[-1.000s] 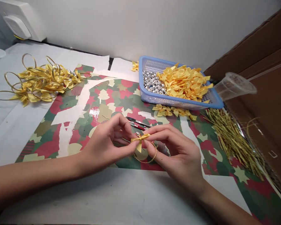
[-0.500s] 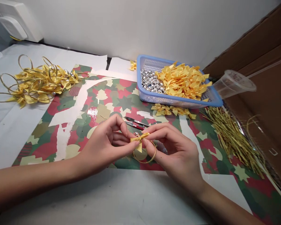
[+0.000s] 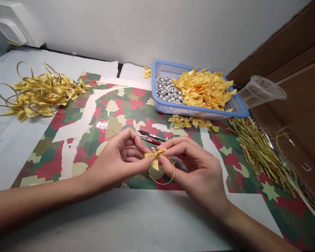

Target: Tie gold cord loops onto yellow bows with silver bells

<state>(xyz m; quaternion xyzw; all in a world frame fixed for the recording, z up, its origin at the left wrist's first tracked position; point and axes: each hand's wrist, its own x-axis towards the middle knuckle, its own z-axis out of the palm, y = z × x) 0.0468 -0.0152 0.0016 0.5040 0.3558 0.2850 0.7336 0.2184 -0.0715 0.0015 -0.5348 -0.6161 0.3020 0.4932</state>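
Between my two hands is a yellow ribbon bow [image 3: 155, 162] with a loop of gold cord [image 3: 161, 183] hanging below it. A small silver bell [image 3: 153, 149] shows at the bow's upper edge. My left hand [image 3: 123, 157] pinches the bow's left side between thumb and fingers. From the other side, my right hand [image 3: 194, 164] grips the bow's right end, its thumb lying over the cord loop. Just beyond the fingertips lies a pair of thread snips [image 3: 151, 139] with red on the handle, partly hidden by my right hand.
A blue plastic basket [image 3: 199, 111] holds silver bells [image 3: 168, 90] and yellow bows [image 3: 203, 89]. More bows [image 3: 193, 122] lie before it. Gold cords [image 3: 259, 154] are bunched at the right, near a clear plastic cup [image 3: 262, 91]. Looped bows [image 3: 42, 92] are piled at the left.
Both hands keep their pinch on the bow, with hardly any movement. The whole view has shifted slightly, so the surroundings appear a little further left.
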